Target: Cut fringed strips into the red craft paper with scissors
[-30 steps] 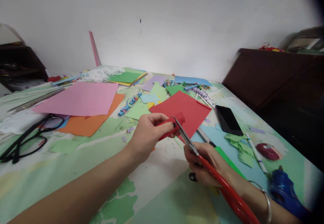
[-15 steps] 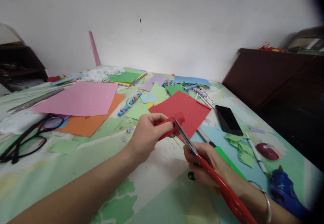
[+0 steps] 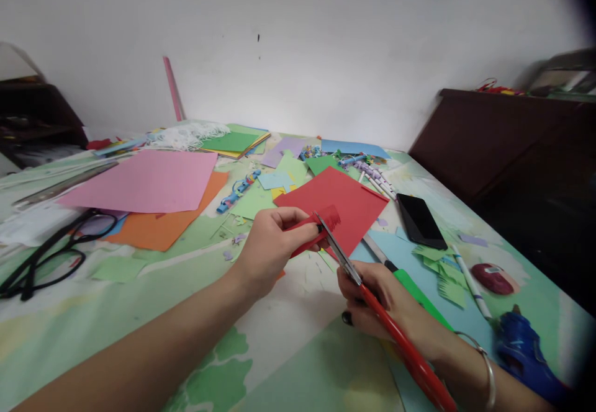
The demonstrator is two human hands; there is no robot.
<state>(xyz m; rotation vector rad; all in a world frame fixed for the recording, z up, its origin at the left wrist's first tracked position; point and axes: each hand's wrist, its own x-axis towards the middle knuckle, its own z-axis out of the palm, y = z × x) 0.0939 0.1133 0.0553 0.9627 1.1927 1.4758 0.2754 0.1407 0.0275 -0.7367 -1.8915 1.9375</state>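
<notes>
My left hand (image 3: 270,247) pinches a folded strip of red paper (image 3: 321,226) just above the table, its far end cut into a fringe. My right hand (image 3: 379,303) grips red-handled scissors (image 3: 372,303); their metal blades point up and left and meet the red strip near my left fingertips. A larger red sheet (image 3: 342,204) lies flat right behind the strip. A bangle sits on my right wrist.
Pink (image 3: 149,179) and orange (image 3: 162,226) sheets lie at the left, with black glasses (image 3: 46,257) nearer the edge. A black phone (image 3: 420,221), a white pen (image 3: 470,282), green scraps (image 3: 442,272), a red oval object (image 3: 492,277) and a blue glue gun (image 3: 526,350) lie right. A dark cabinet (image 3: 503,145) stands beyond.
The scissors have slid slightly left along the red strip, and my right hand has shifted a little with them. My left hand stays put.
</notes>
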